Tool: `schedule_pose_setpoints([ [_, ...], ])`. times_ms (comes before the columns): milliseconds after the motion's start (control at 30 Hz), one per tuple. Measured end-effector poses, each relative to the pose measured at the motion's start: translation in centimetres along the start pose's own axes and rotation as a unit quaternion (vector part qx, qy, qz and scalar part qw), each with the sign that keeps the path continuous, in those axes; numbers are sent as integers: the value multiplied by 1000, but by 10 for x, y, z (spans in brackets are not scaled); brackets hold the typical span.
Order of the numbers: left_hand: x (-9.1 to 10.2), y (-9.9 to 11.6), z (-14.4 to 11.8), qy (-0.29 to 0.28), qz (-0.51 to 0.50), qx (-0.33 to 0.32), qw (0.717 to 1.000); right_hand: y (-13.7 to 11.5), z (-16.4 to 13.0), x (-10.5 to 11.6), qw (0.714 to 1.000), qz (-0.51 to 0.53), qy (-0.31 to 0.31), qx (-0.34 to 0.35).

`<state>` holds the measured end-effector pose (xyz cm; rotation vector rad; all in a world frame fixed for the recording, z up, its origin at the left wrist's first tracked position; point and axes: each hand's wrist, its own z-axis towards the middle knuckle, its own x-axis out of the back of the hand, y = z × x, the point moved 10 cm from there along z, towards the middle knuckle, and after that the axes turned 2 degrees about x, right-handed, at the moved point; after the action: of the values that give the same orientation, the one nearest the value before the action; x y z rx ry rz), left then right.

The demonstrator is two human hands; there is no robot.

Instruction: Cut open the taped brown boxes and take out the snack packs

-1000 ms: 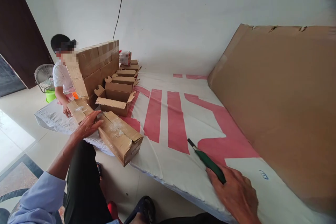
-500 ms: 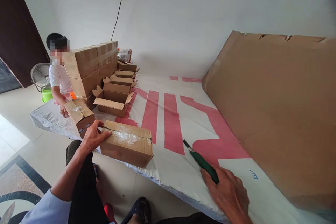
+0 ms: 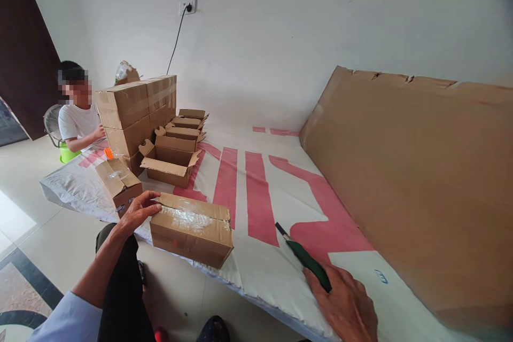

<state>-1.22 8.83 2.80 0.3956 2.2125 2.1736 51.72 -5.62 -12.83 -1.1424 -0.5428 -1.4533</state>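
In front of me a taped cardboard box [image 3: 188, 232] lies at the near edge of the cloth-covered surface, with clear tape along its top seam. My left hand [image 3: 138, 212] grips its left end, thumb and fingers at the top edge. A green-handled utility knife [image 3: 308, 263] is in my right hand [image 3: 347, 299], fingers closed around the handle, blade pointing away and to the left, apart from the box. Left of my left hand sits another closed box [image 3: 119, 181]. An open, empty-looking box [image 3: 168, 163] stands just beyond.
Several more open boxes [image 3: 186, 123] line up behind, beside a stack of taped boxes [image 3: 126, 112]. A large cardboard sheet [image 3: 409, 181] leans at the right. Another person [image 3: 80, 123] sits at the far left near a fan [image 3: 52, 124]. A plastic bag [image 3: 125, 70] shows above the stack.
My view has tilted slightly upward. The other person's hand has left the closed box and risen beside the stack. The plastic bag now shows above the stack instead of behind its right end.
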Motion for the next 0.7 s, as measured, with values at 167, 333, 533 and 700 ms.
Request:
schedule_pose_setpoints([
  [167,13,-7,25,53,-8,2,999,-2,0,2,1000,10,0,-1],
  [333,-1,-49,75,47,-102,128,985,-4,1,7,999,34,0,-10],
  [533,-26,-74,134,74,-145,144,976,-4,2,7,999,52,10,-8],
  [700,-37,-93,170,99,-166,159,968,-1,1,6,998,55,21,-12],
])
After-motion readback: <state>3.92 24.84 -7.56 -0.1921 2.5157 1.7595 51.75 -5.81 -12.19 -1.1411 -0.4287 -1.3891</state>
